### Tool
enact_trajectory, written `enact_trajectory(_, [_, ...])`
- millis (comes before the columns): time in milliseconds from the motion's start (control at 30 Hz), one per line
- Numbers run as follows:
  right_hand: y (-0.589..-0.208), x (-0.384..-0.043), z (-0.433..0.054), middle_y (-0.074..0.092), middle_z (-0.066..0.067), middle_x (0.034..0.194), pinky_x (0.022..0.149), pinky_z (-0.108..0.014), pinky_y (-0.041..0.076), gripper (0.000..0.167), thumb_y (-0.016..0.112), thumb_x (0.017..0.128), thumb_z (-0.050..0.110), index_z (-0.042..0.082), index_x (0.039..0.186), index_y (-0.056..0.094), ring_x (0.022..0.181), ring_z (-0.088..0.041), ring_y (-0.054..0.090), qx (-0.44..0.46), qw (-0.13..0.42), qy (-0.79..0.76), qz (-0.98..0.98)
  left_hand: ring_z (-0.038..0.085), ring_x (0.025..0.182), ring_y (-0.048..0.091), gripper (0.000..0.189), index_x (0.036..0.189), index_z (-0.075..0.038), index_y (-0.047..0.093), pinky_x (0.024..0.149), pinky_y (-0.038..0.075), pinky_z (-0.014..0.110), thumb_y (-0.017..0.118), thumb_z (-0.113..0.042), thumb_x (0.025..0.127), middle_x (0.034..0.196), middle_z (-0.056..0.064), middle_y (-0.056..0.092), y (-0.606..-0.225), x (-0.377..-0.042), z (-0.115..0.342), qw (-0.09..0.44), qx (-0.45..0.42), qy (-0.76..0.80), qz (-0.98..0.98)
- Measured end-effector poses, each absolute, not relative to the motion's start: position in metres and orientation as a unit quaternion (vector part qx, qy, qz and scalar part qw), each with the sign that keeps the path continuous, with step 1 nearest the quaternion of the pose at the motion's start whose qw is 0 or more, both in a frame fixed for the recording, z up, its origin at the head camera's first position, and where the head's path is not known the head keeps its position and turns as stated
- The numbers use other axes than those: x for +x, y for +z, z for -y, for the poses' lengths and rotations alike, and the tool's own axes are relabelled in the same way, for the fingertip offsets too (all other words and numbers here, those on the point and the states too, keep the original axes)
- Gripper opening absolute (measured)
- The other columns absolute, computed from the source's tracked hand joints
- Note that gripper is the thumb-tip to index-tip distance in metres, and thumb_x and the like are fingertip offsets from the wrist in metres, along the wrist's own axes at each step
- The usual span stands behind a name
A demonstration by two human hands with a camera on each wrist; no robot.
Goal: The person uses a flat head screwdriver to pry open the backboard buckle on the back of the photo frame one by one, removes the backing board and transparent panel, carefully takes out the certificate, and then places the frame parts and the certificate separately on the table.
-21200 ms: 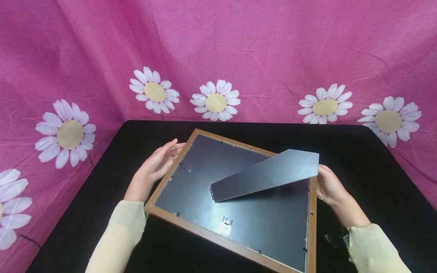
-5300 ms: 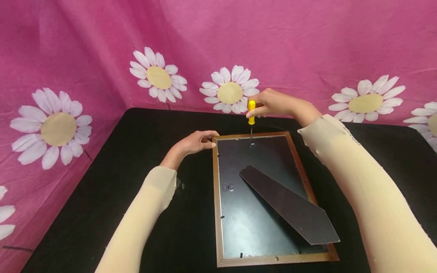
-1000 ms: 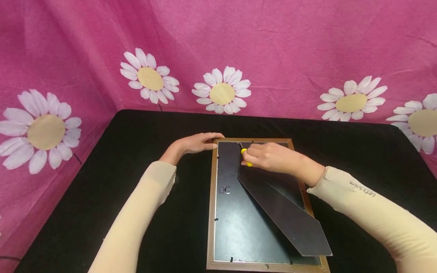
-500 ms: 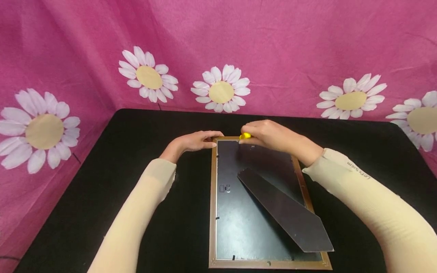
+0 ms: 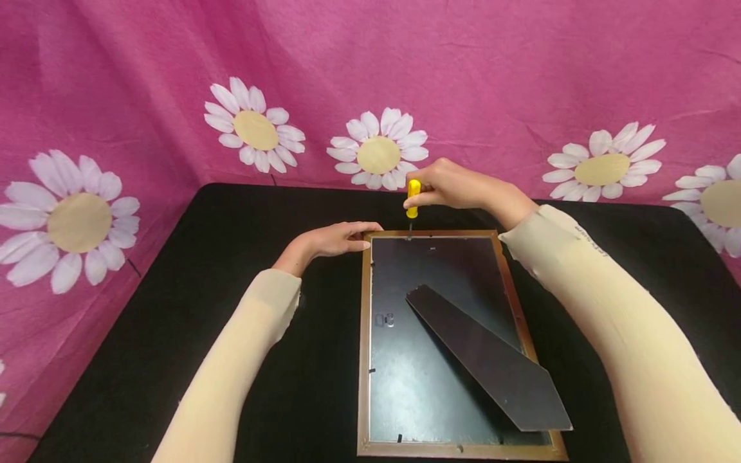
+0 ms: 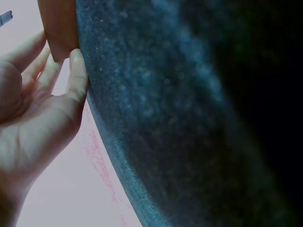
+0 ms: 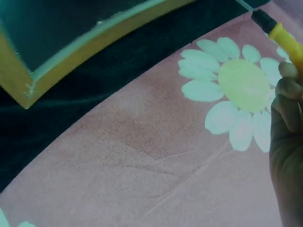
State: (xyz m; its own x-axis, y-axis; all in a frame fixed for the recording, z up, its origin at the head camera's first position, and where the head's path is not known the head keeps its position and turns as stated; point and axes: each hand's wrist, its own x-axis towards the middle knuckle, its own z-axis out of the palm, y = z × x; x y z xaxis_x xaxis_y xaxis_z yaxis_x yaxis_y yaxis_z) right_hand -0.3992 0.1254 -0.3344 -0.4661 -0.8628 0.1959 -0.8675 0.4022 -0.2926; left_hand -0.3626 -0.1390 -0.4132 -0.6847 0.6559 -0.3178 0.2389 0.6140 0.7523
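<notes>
A picture frame (image 5: 364,354) with a brown wooden border lies face down, its dark backing board (image 5: 425,399) upward. The dark stand leg (image 5: 492,360) slants out over the lower right side. At the far left corner, my left hand (image 5: 332,240) grips the border, thumb on one side and fingers on another, as the left wrist view also shows. My right hand (image 5: 457,186) holds a yellow screwdriver (image 5: 413,200) upright, its shaft pointing down at the frame's far edge. Its tip meets the inner edge near a small tab (image 5: 409,238); exact contact is too small to tell.
A black cloth-covered table (image 5: 278,392) lies under the frame. Behind and left of it hangs a pink curtain (image 5: 463,77) with large daisies. Several small dark tabs line the inner border, and a metal hanger (image 5: 384,320) sits on the backing.
My right hand has risen from low over the backing board, turning the screwdriver from tilted to upright at the far edge. My left hand stays at the corner.
</notes>
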Motion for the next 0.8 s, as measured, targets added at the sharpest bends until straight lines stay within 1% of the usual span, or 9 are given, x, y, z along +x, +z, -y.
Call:
enact_trajectory(200, [-0.327, -0.407, -0.121, 0.052, -0.001, 0.063, 0.055, -0.020, 0.036, 0.025, 0.074, 0.086, 0.026, 0.006, 0.080, 0.060, 0.056, -0.007, 0.042, 0.516, -0.014, 0.161, 0.841, 0.031, 0.137, 0.036, 0.053, 0.150, -0.014, 0.037, 0.118, 0.034, 0.050, 0.054, -0.015, 0.099, 0.150, 0.013, 0.039, -0.413, -0.363, 0.138, 0.296, 0.270, 0.352, -0.846])
enact_trajectory(367, [-0.324, -0.396, -0.123, 0.054, -0.002, 0.063, 0.057, -0.020, 0.040, 0.026, 0.075, 0.086, 0.026, 0.006, 0.081, 0.059, 0.056, -0.008, 0.044, 0.509, -0.017, 0.145, 0.848, 0.031, 0.137, 0.035, 0.053, 0.150, -0.014, 0.036, 0.118, 0.033, 0.050, 0.053, -0.016, 0.099, 0.150, 0.013, 0.039, -0.417, -0.362, 0.136, 0.300, 0.265, 0.356, -0.844])
enact_trajectory(433, [-0.321, -0.388, -0.127, 0.054, -0.002, 0.064, 0.056, -0.019, 0.040, 0.024, 0.076, 0.085, 0.024, 0.006, 0.081, 0.059, 0.056, -0.007, 0.044, 0.511, -0.005, 0.149, 0.847, 0.031, 0.137, 0.036, 0.053, 0.150, -0.014, 0.036, 0.118, 0.033, 0.050, 0.053, -0.016, 0.100, 0.149, 0.013, 0.040, -0.418, -0.362, 0.135, 0.302, 0.266, 0.353, -0.845])
enact_trajectory(567, [-0.307, -0.367, -0.134, 0.056, 0.000, 0.064, 0.054, -0.019, 0.039, 0.023, 0.079, 0.081, 0.019, 0.007, 0.081, 0.060, 0.055, -0.006, 0.042, 0.525, 0.056, 0.178, 0.830, 0.032, 0.135, 0.038, 0.051, 0.149, -0.013, 0.038, 0.118, 0.033, 0.050, 0.052, -0.015, 0.100, 0.146, 0.014, 0.043, -0.417, -0.361, 0.134, 0.296, 0.263, 0.354, -0.847])
enact_trajectory(633, [-0.302, -0.359, -0.137, 0.056, 0.000, 0.064, 0.053, -0.019, 0.039, 0.023, 0.080, 0.080, 0.019, 0.007, 0.081, 0.059, 0.055, -0.006, 0.041, 0.530, 0.077, 0.189, 0.823, 0.031, 0.133, 0.039, 0.051, 0.148, -0.014, 0.039, 0.117, 0.034, 0.050, 0.052, -0.015, 0.099, 0.144, 0.014, 0.044, -0.416, -0.361, 0.134, 0.290, 0.262, 0.352, -0.851])
enact_trajectory(733, [-0.303, -0.350, -0.143, 0.055, 0.000, 0.064, 0.054, -0.018, 0.041, 0.025, 0.080, 0.080, 0.019, 0.008, 0.080, 0.057, 0.056, -0.006, 0.042, 0.524, 0.080, 0.190, 0.826, 0.031, 0.132, 0.041, 0.049, 0.147, -0.012, 0.040, 0.118, 0.033, 0.049, 0.052, -0.015, 0.100, 0.142, 0.014, 0.047, -0.415, -0.361, 0.134, 0.281, 0.263, 0.355, -0.852])
enact_trajectory(800, [-0.311, -0.345, -0.149, 0.059, 0.000, 0.066, 0.054, -0.017, 0.043, 0.025, 0.080, 0.079, 0.017, 0.007, 0.081, 0.058, 0.057, -0.005, 0.046, 0.509, 0.079, 0.196, 0.835, 0.030, 0.130, 0.042, 0.048, 0.147, -0.011, 0.040, 0.118, 0.033, 0.048, 0.052, -0.013, 0.100, 0.140, 0.015, 0.048, -0.416, -0.360, 0.134, 0.279, 0.263, 0.361, -0.850])
